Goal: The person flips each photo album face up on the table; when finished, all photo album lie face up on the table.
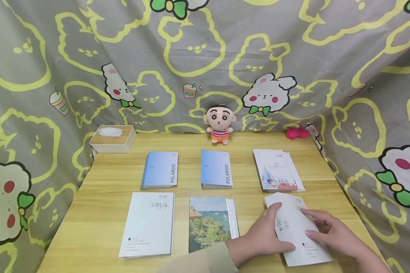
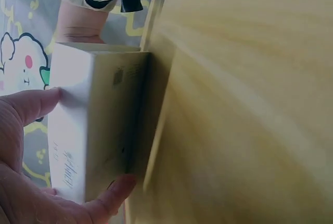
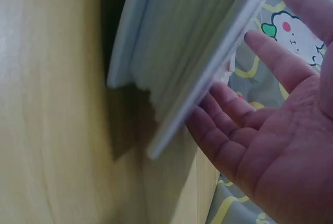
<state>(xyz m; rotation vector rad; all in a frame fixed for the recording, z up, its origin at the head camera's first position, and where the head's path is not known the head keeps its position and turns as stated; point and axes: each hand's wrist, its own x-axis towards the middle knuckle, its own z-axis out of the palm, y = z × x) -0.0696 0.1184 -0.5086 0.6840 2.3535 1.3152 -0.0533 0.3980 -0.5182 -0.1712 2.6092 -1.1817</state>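
A thick white photo album point(image 1: 307, 242) with printed characters stands tilted at the front right of the table, its spine turned to the left. My left hand point(image 1: 268, 233) holds it on the spine side, thumb and fingers spread along it; the left wrist view shows the thumb on the white surface. My right hand point(image 1: 335, 231) touches the front cover with its fingertips. In the right wrist view, the right hand's fingers point(image 3: 281, 60) lie against the cover's outer face, and the page edges fan slightly between the covers.
Left of it lie a landscape-covered album point(image 1: 208, 223) and another white album point(image 1: 147, 227). Behind are two blue albums point(image 1: 160, 168) and an illustrated one point(image 1: 276, 170). A tissue box point(image 1: 112, 146), a plush doll point(image 1: 219, 125) and a pink bundle point(image 1: 297, 132) stand along the curtain.
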